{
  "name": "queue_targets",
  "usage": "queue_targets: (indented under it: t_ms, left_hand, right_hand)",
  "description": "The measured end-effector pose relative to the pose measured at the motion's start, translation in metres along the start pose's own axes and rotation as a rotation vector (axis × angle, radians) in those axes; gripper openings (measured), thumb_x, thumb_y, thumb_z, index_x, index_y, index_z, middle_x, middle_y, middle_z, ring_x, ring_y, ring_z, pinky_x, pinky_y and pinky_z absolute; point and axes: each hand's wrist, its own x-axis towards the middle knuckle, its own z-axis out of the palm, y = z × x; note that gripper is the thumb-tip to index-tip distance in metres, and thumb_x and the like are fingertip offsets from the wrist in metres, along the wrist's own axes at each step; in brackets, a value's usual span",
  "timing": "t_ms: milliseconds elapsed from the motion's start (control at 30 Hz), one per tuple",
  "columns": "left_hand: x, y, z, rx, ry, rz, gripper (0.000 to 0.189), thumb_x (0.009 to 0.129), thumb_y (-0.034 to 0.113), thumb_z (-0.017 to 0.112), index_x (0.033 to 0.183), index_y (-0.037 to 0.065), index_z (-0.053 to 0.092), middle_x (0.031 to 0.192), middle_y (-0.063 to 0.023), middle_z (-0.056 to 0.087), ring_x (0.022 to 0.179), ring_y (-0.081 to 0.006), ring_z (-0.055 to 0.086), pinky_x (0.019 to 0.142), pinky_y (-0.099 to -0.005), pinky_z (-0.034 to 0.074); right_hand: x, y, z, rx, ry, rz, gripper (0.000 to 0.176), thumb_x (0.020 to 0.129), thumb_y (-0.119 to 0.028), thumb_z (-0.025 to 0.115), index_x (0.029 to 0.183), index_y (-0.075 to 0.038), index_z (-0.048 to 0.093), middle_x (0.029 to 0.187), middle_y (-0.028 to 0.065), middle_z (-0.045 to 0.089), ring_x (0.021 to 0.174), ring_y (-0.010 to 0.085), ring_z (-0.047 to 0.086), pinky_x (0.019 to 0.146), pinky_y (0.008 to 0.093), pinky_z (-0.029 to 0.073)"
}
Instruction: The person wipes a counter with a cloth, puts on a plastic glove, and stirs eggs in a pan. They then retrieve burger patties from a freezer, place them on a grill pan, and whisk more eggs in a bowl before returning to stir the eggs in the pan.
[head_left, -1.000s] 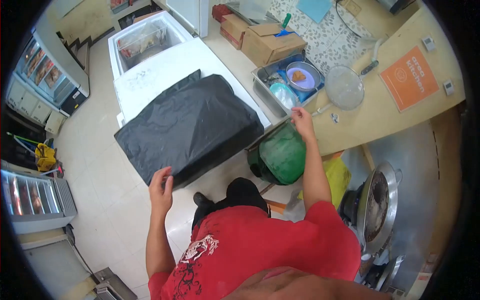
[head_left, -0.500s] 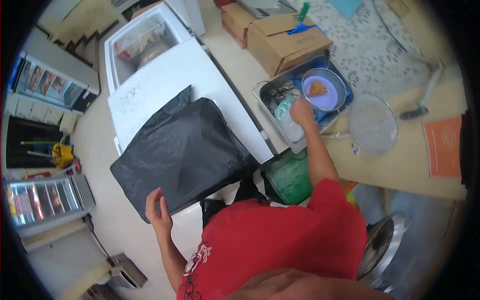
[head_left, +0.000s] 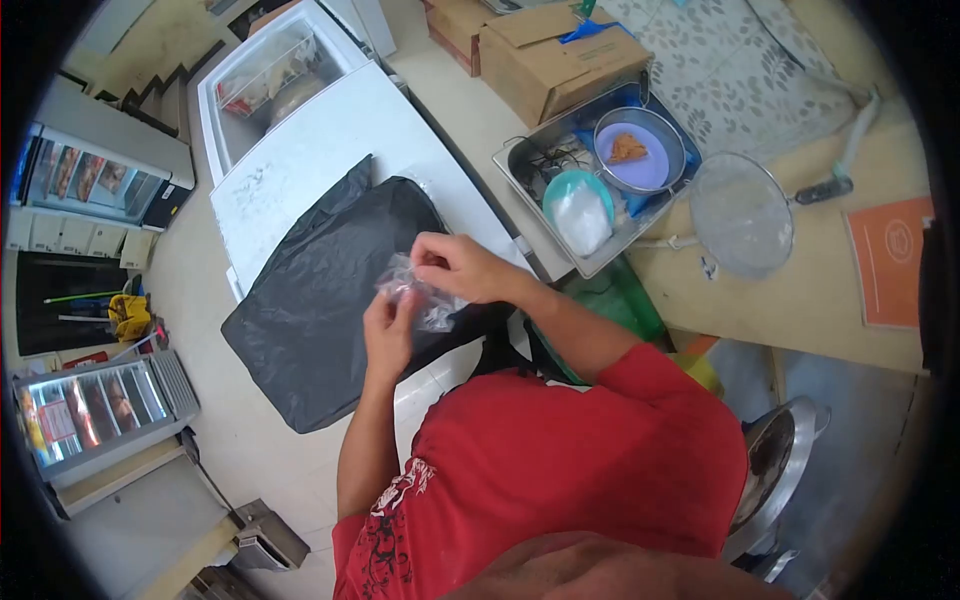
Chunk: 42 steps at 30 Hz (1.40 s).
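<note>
Over the black plastic sheet on the white chest freezer, both my hands hold a clear plastic bag. My left hand pinches its lower left part. From above right, my right hand grips the bag's upper edge with fingers closed. Off to the right, a metal tray holds a teal bowl with white clear-looking plastic in it. Beside that bowl sits a round metal strainer around a purple bowl, which has a brown lump inside.
The chest freezer stands partly open at its far end. Cardboard boxes sit behind the tray. A mesh sieve and an orange folder lie on the table at right. A green tub is below the tray.
My right hand has left the teal bowl in the tray and come left over the black sheet. My left hand has moved up and right to meet it, with a clear bag between them.
</note>
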Motion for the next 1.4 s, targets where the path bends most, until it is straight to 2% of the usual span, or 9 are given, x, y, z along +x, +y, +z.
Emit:
queue_targets:
  t_ms: [33,133,333,433,567,767,967,1233,1400]
  left_hand:
    - [-0.015,0.010,-0.006,-0.027,0.104,0.026,0.016,0.104,0.011,0.059,0.100,-0.001,0.068,0.092,-0.0032,0.070,0.083,-0.0096,0.061,0.077,-0.0255,0.049]
    - [-0.064,-0.005,-0.054,-0.067,0.247,0.127,0.015,0.103,0.012,0.060,0.095,0.001,0.067,0.088,-0.0011,0.067,0.080,-0.0075,0.058,0.073,-0.0246,0.047]
    - [-0.196,-0.041,-0.187,-0.056,0.350,0.104,0.013,0.100,0.012,0.065,0.094,0.001,0.067,0.081,0.0009,0.062,0.073,-0.0066,0.056,0.066,-0.0235,0.045]
    - [-0.269,-0.058,-0.250,-0.054,0.427,-0.002,0.016,0.099,0.014,0.069,0.091,0.000,0.067,0.071,0.0028,0.060,0.064,-0.0048,0.051,0.058,-0.0229,0.040]
    - [-0.359,-0.080,-0.332,-0.038,0.708,-0.123,0.018,0.097,0.015,0.071,0.086,0.001,0.067,0.067,0.0037,0.058,0.061,-0.0051,0.048,0.056,-0.0233,0.038]
    - [-0.440,-0.136,-0.411,-0.241,0.858,-0.017,0.011,0.100,0.011,0.065,0.106,0.001,0.065,0.079,0.0000,0.065,0.072,-0.0061,0.054,0.067,-0.0240,0.044]
    - [-0.461,-0.145,-0.463,-0.382,0.903,-0.043,0.031,0.100,0.002,0.059,0.131,0.005,0.056,0.092,-0.0054,0.071,0.085,-0.0101,0.062,0.079,-0.0259,0.049]
    - [-0.487,-0.185,-0.591,-0.177,1.097,-0.223,0.043,0.097,0.004,0.065,0.138,0.006,0.053,0.104,-0.0077,0.070,0.094,-0.0143,0.062,0.085,-0.0288,0.050]
    - [-0.499,-0.161,-0.668,-0.017,1.197,-0.241,0.042,0.097,0.017,0.068,0.136,0.009,0.056,0.112,-0.0082,0.068,0.099,-0.0200,0.063,0.087,-0.0342,0.051]
  right_hand:
    - [-0.002,-0.005,0.018,-0.061,0.021,-0.006,0.013,0.092,-0.008,0.065,0.101,-0.002,0.057,0.070,0.0022,0.051,0.065,0.0130,0.049,0.062,0.0307,0.045]
    - [-0.004,-0.015,0.074,-0.193,0.044,0.020,0.018,0.088,-0.006,0.069,0.102,-0.003,0.058,0.068,-0.0019,0.044,0.063,0.0121,0.043,0.061,0.0291,0.042]
    - [0.007,-0.010,0.244,-0.257,-0.038,-0.324,0.035,0.089,-0.009,0.070,0.122,-0.004,0.063,0.105,0.0060,0.059,0.090,0.0168,0.058,0.078,0.0321,0.049]
    - [0.010,-0.008,0.351,0.157,-0.462,-0.026,0.028,0.092,-0.012,0.070,0.117,-0.002,0.065,0.108,0.0046,0.064,0.094,0.0155,0.062,0.081,0.0308,0.050]
    - [0.025,0.010,0.462,0.158,-0.816,0.275,0.020,0.094,-0.014,0.070,0.109,0.000,0.067,0.091,0.0028,0.066,0.084,0.0126,0.064,0.077,0.0296,0.054]
    - [0.029,0.002,0.579,0.256,-0.864,0.463,0.011,0.095,-0.012,0.069,0.100,-0.003,0.066,0.080,0.0018,0.064,0.067,0.0111,0.062,0.061,0.0283,0.051]
    - [0.068,0.014,0.676,0.095,-1.023,0.501,0.010,0.094,-0.012,0.070,0.099,-0.004,0.065,0.075,0.0010,0.062,0.056,0.0093,0.057,0.052,0.0270,0.047]
    - [0.168,0.058,0.831,0.194,-1.130,0.616,0.012,0.098,-0.016,0.065,0.094,-0.005,0.065,0.078,-0.0034,0.059,0.068,0.0065,0.052,0.063,0.0253,0.046]
    - [0.224,0.022,0.944,0.069,-1.443,0.416,0.023,0.102,-0.019,0.061,0.085,-0.005,0.064,0.071,-0.0044,0.054,0.064,0.0072,0.048,0.061,0.0261,0.042]
